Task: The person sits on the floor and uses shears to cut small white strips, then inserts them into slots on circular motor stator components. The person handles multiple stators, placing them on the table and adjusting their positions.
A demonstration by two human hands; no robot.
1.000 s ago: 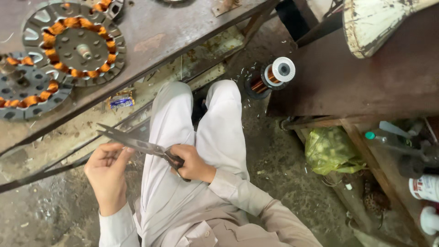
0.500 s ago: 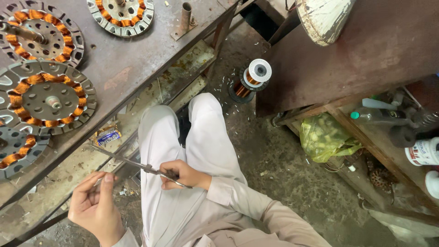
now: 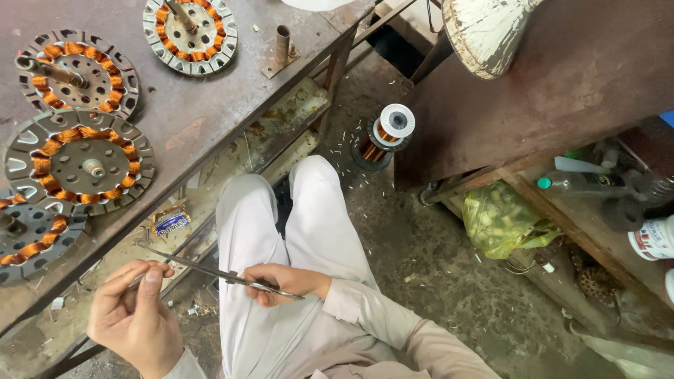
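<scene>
The right hand (image 3: 281,281) is closed around the handles of a pair of slim steel scissors (image 3: 210,270), whose long, narrow blades run leftward over the lap to a fine point. The left hand (image 3: 133,316) is pinched shut at the fingertips, thumb against forefinger, right at the blade tips; it appears to hold something very thin there (too small to make out). Both hands hover above the person's knees, which are clad in pale, smooth cloth, at the near edge of the scene.

To the far left stands a rusty, scuffed metal desk (image 3: 203,119). On it lie flat round stators, grey slotted steel discs ringed with glossy copper-orange windings: one at the far edge (image 3: 189,31) with a shaft standing up from its middle, one further left (image 3: 77,70) with a shaft as well, a larger one below it (image 3: 81,165), and one cut off by the left border (image 3: 28,238). A short metal tube on a small plate (image 3: 281,49) stands near the desk's right end.

On the gritty concrete floor, just beyond the knees, sits a spool of copper wire (image 3: 386,133) with a white flange. To the right, under a brown shelf, a crumpled yellow-green plastic bag (image 3: 502,221) lies beside a clear bottle with a green cap (image 3: 583,182).
</scene>
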